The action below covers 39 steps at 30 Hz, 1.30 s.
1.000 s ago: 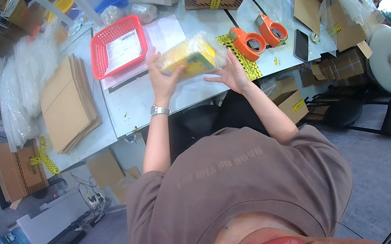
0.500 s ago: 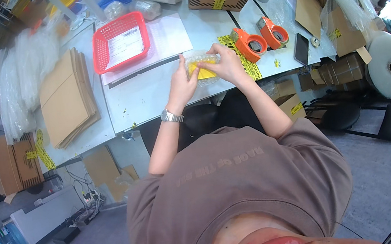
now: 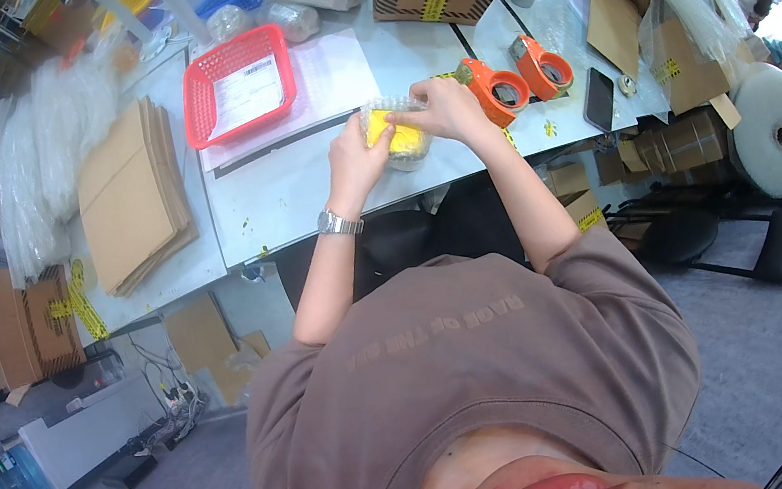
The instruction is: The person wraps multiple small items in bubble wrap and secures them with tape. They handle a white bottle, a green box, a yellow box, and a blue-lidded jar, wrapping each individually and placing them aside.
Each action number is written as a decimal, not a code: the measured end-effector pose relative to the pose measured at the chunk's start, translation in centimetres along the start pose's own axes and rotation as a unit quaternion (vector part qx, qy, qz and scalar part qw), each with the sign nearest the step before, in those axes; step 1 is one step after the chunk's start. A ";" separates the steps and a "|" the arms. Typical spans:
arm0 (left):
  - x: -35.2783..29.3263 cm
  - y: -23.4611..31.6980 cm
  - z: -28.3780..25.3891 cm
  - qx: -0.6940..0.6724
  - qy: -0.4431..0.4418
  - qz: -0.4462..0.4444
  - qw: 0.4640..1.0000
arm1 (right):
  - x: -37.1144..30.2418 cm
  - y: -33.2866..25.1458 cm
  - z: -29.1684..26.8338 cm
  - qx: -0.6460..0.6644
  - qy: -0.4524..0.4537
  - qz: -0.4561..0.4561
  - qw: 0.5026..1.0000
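A small bubble-wrapped package (image 3: pixel 409 146) with a yellow patch on its face is held between both hands, just above the near edge of the table. My left hand (image 3: pixel 361 156) is closed on its left side, with the thumb against the yellow. From the upper right, my right hand (image 3: pixel 449 110) grips it, thumb and fingers at the top edge of the bubble wrap. What lies inside the wrap is hidden. Two orange tape dispensers, a nearer one (image 3: pixel 496 92) and a farther one (image 3: pixel 544 68), stand to the right of my right hand.
A red basket (image 3: pixel 192 112) holding a printed sheet stands at the back left. Flattened cardboard (image 3: pixel 130 203) and bubble-wrap sheets (image 3: pixel 65 157) lie farther left. An open cardboard box (image 3: pixel 436 5) is at the back. A phone (image 3: pixel 600 99) lies at right, near a large white roll (image 3: pixel 781 130).
The package has tilted in my hands. My right hand has shifted slightly left along its top edge, and my left hand has moved a little to the left.
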State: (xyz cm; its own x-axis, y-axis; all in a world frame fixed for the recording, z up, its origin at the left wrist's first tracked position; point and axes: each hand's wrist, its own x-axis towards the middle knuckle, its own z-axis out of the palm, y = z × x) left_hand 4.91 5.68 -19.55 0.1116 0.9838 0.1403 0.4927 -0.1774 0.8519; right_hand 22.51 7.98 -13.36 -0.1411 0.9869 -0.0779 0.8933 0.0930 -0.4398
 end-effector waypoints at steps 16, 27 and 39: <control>0.7 -2.4 0.8 -0.512 -0.024 -0.107 0.852 | -1.2 4.5 7.1 0.638 -0.055 0.085 0.763; 2.9 -4.5 -2.7 -0.247 -0.127 -0.061 0.959 | 0.8 4.9 6.4 0.596 -0.034 0.001 0.802; 5.2 -4.7 -1.9 -0.178 -0.151 0.170 0.957 | 2.3 6.0 7.3 0.444 0.093 -0.168 0.875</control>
State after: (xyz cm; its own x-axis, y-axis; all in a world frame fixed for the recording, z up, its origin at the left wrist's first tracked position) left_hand 1.51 11.64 -21.85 0.4845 0.8088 0.3332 0.0643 -0.4128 0.9085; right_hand 24.46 9.81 -22.69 -0.1865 0.9359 0.2987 0.1186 0.3233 -0.9388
